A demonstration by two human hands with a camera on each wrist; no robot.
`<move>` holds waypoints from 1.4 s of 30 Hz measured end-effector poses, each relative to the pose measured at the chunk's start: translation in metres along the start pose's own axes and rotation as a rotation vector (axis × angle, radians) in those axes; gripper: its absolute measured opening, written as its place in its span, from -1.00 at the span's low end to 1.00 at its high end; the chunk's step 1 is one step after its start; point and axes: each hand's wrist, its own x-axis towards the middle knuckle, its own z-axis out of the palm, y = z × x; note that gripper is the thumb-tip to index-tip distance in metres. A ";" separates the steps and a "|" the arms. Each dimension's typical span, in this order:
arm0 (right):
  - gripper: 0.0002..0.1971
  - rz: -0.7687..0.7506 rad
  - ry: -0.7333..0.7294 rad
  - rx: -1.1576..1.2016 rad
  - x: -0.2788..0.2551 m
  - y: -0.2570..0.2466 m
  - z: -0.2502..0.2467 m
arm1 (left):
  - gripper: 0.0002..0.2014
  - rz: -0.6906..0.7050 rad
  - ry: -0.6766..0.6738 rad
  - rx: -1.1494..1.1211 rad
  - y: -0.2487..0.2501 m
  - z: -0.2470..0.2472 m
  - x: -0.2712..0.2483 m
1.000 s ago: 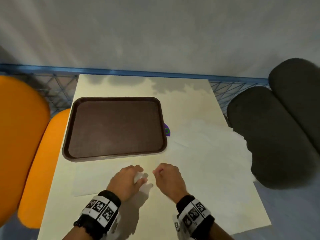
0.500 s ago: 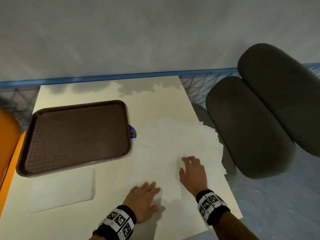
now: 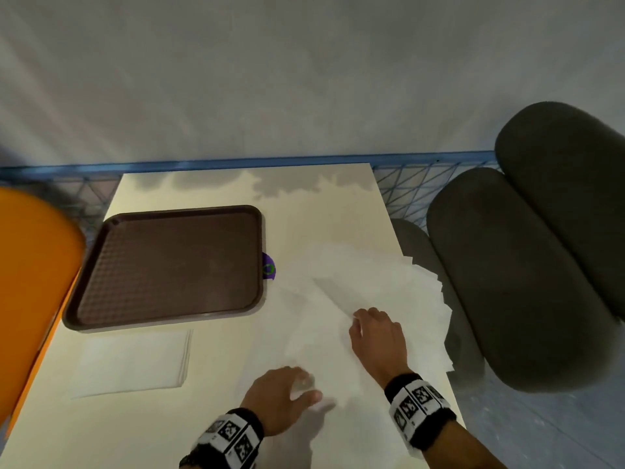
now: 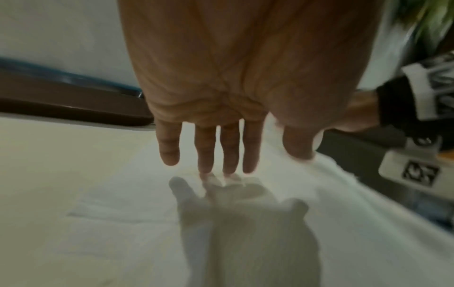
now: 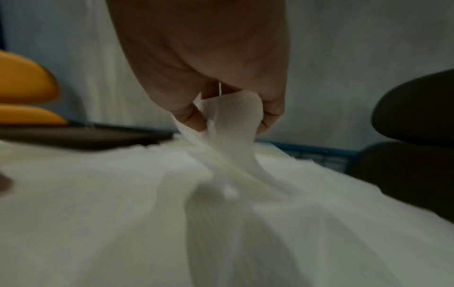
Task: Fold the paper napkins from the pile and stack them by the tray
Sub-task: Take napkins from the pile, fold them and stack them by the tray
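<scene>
Pinching a bunched fold of the top napkin (image 5: 228, 120) between thumb and fingers, the right hand (image 3: 377, 336) lifts it off the loose pile (image 3: 389, 286) on the right side of the tabletop (image 3: 209, 187). The left hand (image 3: 280, 397) is spread, fingers (image 4: 228, 151) straight, just above the sheet's near edge. The brown tray (image 3: 169, 265) lies on the left, and a stack of folded napkins (image 3: 135, 360) rests just beside its near rim.
</scene>
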 end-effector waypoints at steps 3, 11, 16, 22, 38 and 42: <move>-0.82 -0.120 0.049 0.071 -0.027 -0.027 -0.023 | -0.23 -0.051 0.096 -0.802 0.037 -0.018 -0.003; -0.73 -0.323 -0.258 0.292 -0.079 -0.090 -0.059 | -0.74 -0.135 0.066 -1.428 0.035 -0.039 -0.008; -0.77 -0.070 -0.103 0.736 -0.077 -0.070 -0.075 | -0.69 -0.126 0.055 -1.510 0.000 -0.061 -0.022; -0.61 0.464 -0.191 0.827 -0.057 -0.060 -0.081 | -0.46 0.011 -0.026 -1.660 -0.024 -0.111 -0.060; -0.58 0.117 -0.713 1.397 -0.009 -0.133 -0.134 | -0.05 0.372 -0.131 -1.807 -0.098 -0.163 -0.135; -0.79 -0.040 -0.787 1.170 0.005 -0.133 -0.160 | -0.16 0.339 -0.221 -1.407 -0.067 -0.187 -0.130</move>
